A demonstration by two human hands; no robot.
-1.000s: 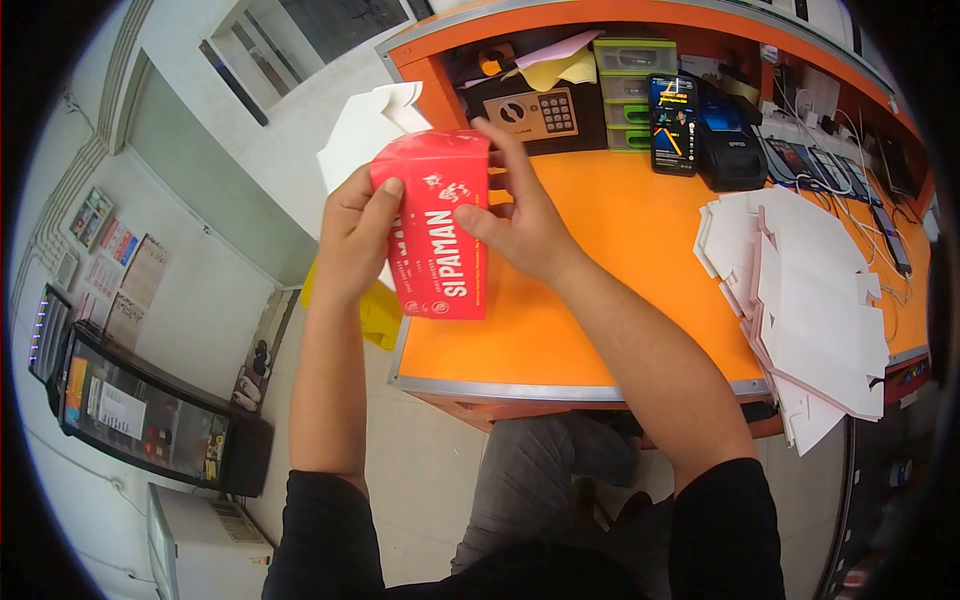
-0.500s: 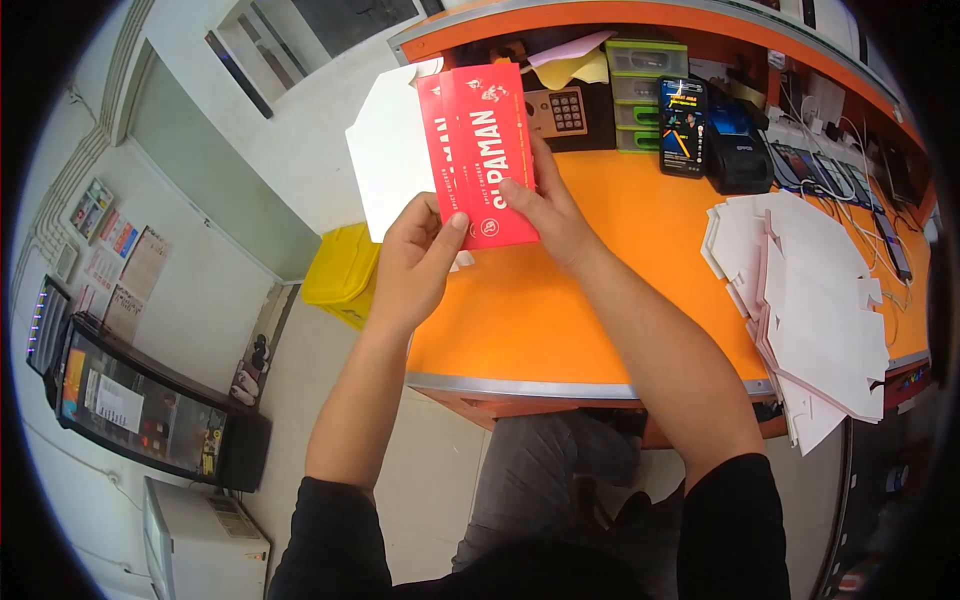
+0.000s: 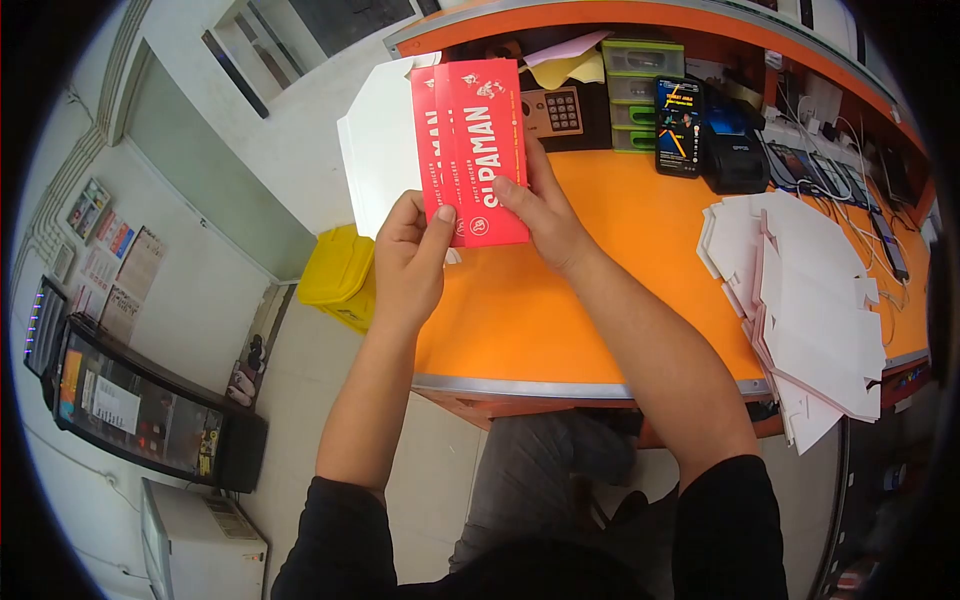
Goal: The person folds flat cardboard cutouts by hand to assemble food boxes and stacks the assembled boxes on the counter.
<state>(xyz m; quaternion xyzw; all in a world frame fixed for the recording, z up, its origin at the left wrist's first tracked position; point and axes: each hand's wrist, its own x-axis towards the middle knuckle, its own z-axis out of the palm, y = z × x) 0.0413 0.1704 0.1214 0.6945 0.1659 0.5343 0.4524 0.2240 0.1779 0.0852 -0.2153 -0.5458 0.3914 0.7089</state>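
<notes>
Both hands hold a red and white cardboard food box (image 3: 490,150) above the orange counter. Its red panels overlap, with white lettering reading "PAMAN" and "spicy chicken". A white flap (image 3: 375,140) spreads out flat to the left. My left hand (image 3: 412,255) grips the lower left edge of the red panels, thumb on top and fingers behind. On the right side, my right hand (image 3: 548,215) is closed round the edge, its thumb pressed on the printed face. The fingers behind the card are partly hidden.
A stack of flat white box blanks (image 3: 815,300) overhangs the right edge of the orange counter (image 3: 530,330). At the back stand a phone (image 3: 679,128), a black printer (image 3: 735,155), green drawers (image 3: 645,85) and a keypad box (image 3: 553,112). A yellow bin (image 3: 338,275) is on the floor.
The box and both hands have shifted slightly left. The red panels overlap a little differently, with more of the rear panel's left strip showing. Both hands keep their grip.
</notes>
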